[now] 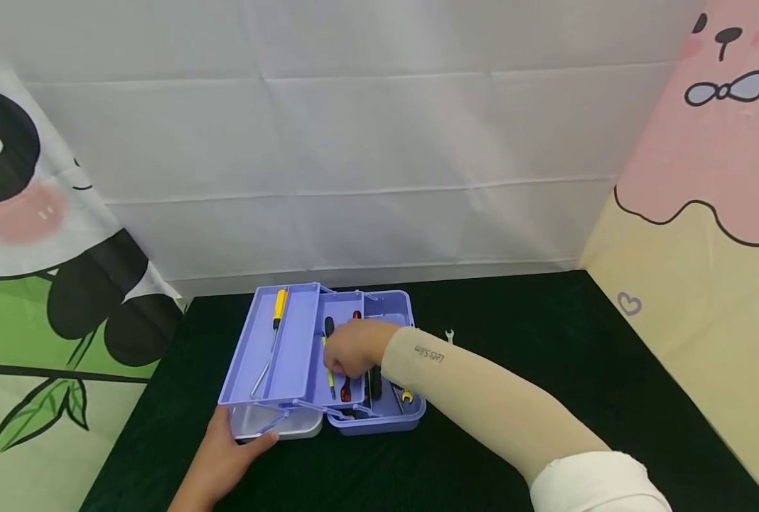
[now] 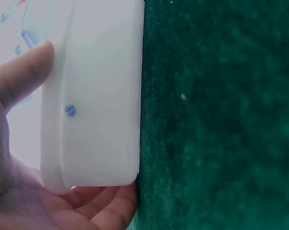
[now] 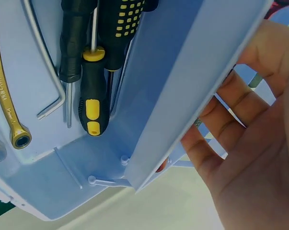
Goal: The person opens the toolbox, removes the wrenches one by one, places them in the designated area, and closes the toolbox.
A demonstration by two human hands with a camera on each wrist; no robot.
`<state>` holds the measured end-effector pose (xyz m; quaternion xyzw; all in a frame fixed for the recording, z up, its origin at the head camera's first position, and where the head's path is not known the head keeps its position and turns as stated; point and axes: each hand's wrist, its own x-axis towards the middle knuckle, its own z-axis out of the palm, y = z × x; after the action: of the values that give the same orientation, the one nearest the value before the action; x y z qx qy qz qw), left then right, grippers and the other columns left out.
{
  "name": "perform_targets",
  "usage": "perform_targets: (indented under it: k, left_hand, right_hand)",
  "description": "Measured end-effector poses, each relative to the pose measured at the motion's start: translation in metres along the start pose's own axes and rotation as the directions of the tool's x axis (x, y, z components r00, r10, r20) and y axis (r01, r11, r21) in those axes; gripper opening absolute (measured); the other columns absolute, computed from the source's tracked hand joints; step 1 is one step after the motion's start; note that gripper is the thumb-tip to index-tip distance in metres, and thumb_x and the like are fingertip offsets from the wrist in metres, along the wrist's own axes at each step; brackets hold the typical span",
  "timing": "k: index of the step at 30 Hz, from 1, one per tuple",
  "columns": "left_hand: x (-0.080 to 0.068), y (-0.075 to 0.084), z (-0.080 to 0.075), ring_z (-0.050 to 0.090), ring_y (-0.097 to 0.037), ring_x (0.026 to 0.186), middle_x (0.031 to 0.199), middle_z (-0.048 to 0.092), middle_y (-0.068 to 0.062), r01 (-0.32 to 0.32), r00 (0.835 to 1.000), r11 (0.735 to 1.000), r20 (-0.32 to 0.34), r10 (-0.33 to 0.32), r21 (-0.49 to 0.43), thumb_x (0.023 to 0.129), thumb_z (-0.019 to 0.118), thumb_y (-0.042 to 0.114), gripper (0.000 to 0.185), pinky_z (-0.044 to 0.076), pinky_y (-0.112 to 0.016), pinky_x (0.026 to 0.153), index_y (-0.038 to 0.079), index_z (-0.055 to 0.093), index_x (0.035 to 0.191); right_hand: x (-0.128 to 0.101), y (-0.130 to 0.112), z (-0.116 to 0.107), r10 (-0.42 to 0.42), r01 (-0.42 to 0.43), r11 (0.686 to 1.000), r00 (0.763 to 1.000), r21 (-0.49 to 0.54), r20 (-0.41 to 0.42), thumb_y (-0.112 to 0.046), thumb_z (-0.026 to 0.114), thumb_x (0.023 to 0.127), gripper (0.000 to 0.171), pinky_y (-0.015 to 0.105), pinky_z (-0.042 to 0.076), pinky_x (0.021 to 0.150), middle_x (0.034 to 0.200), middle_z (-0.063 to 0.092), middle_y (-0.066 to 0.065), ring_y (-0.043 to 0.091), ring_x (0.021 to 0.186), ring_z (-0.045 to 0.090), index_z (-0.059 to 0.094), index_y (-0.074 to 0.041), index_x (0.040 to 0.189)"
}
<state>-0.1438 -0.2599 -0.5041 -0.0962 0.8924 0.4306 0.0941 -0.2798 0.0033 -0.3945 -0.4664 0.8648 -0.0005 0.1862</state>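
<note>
A blue cantilever toolbox [image 1: 296, 341] stands open on the dark green table [image 1: 546, 341], its upper trays spread apart. My left hand [image 1: 229, 451] grips the near left corner of its white base [image 1: 290, 423]. In the left wrist view the thumb [image 2: 24, 79] lies on top of that base [image 2: 101, 96] and the fingers [image 2: 110, 203] curl under it. My right hand [image 1: 352, 352] reaches into the middle of the box. Its fingers [image 3: 206, 139] curl behind a blue tray wall [image 3: 182, 81], with their tips hidden. A yellow-handled screwdriver [image 1: 280, 306] lies in the left tray.
The right tray holds black-and-yellow screwdrivers [image 3: 92, 96], a gold wrench [image 3: 7, 96] and a hex key [image 3: 43, 72]. A small wrench [image 1: 449, 336] lies on the cloth right of the box. Printed fabric backdrops close in the table at the back and both sides.
</note>
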Motion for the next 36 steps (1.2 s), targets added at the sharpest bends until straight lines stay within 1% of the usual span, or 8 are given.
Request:
perform_targets:
  k: [9,13,17,21,23,27,31,36]
  left_hand:
    - [-0.001,0.001,0.000,0.038,-0.051,0.137,0.161,0.015,-0.034,-0.001,1.000,1.000,-0.001,0.001,0.000,0.087,0.081,0.049,0.122,0.029,-0.072,0.111,0.002,-0.004,0.162]
    - [-0.002,0.001,0.001,0.039,-0.050,0.137,0.161,0.016,-0.033,-0.006,1.000,1.000,-0.001,0.006,-0.002,0.087,0.081,0.049,0.122,0.030,-0.072,0.110,0.003,-0.004,0.162]
    - [-0.003,0.001,0.001,0.040,-0.050,0.137,0.161,0.016,-0.032,-0.014,1.000,1.000,-0.001,0.014,-0.009,0.087,0.081,0.048,0.122,0.031,-0.072,0.110,0.005,-0.004,0.163]
    - [-0.003,0.002,0.000,0.041,-0.050,0.136,0.161,0.017,-0.031,-0.016,1.000,1.000,0.000,0.016,-0.014,0.087,0.081,0.048,0.121,0.032,-0.071,0.110,0.005,-0.003,0.163]
    - [-0.003,0.002,0.000,0.041,-0.049,0.135,0.161,0.017,-0.031,-0.020,1.000,1.000,0.001,0.020,-0.014,0.087,0.081,0.048,0.121,0.032,-0.071,0.110,0.006,-0.003,0.163]
    - [-0.001,0.000,0.000,0.041,-0.049,0.135,0.162,0.016,-0.030,-0.032,0.999,0.999,0.003,0.032,-0.011,0.087,0.081,0.049,0.122,0.031,-0.072,0.110,0.008,-0.004,0.163]
    - [-0.002,0.000,0.001,0.040,-0.050,0.136,0.162,0.016,-0.031,-0.017,1.000,1.000,0.003,0.017,-0.007,0.086,0.081,0.051,0.124,0.030,-0.072,0.110,0.007,-0.004,0.163]
    - [-0.003,0.001,0.000,0.038,-0.052,0.138,0.162,0.015,-0.032,-0.004,1.000,1.000,0.001,0.004,-0.006,0.085,0.082,0.050,0.124,0.029,-0.072,0.110,0.006,-0.004,0.163]
  right_hand:
    - [-0.003,0.004,-0.003,-0.058,0.058,0.998,0.997,-0.009,-0.048,-0.002,0.067,0.095,0.030,0.023,0.044,0.068,0.079,0.054,-0.005,0.011,0.078,0.052,0.062,-0.022,0.073]
    - [-0.007,0.003,-0.007,-0.107,0.106,0.994,0.991,-0.023,-0.080,0.000,0.066,0.095,0.028,0.022,0.044,0.071,0.083,0.054,-0.005,0.010,0.083,0.052,0.064,-0.021,0.077]
    - [-0.012,0.003,-0.011,-0.172,0.169,0.985,0.975,-0.032,-0.141,0.001,0.065,0.095,0.023,0.020,0.044,0.074,0.086,0.054,-0.006,0.010,0.086,0.050,0.067,-0.017,0.082]
    - [-0.021,0.005,-0.016,-0.206,0.214,0.977,0.957,0.019,-0.203,-0.001,0.065,0.097,0.016,0.018,0.045,0.078,0.090,0.057,-0.006,0.010,0.090,0.052,0.070,-0.014,0.090]
    - [-0.026,0.006,-0.019,-0.213,0.230,0.972,0.948,0.046,-0.235,-0.003,0.065,0.098,0.014,0.017,0.046,0.081,0.093,0.059,-0.006,0.010,0.091,0.053,0.071,-0.014,0.091]
    - [-0.034,0.010,-0.022,-0.205,0.247,0.963,0.932,0.111,-0.299,-0.008,0.069,0.100,0.013,0.017,0.047,0.085,0.096,0.061,-0.008,0.009,0.092,0.054,0.070,-0.017,0.090]
    - [-0.042,0.013,-0.024,-0.188,0.257,0.953,0.918,0.161,-0.350,-0.011,0.070,0.099,0.015,0.017,0.048,0.087,0.097,0.060,-0.011,0.006,0.093,0.055,0.068,-0.022,0.089]
    - [-0.056,0.017,-0.029,-0.197,0.304,0.932,0.881,0.196,-0.431,-0.010,0.070,0.099,0.015,0.022,0.052,0.086,0.097,0.060,-0.010,0.007,0.092,0.055,0.066,-0.020,0.088]
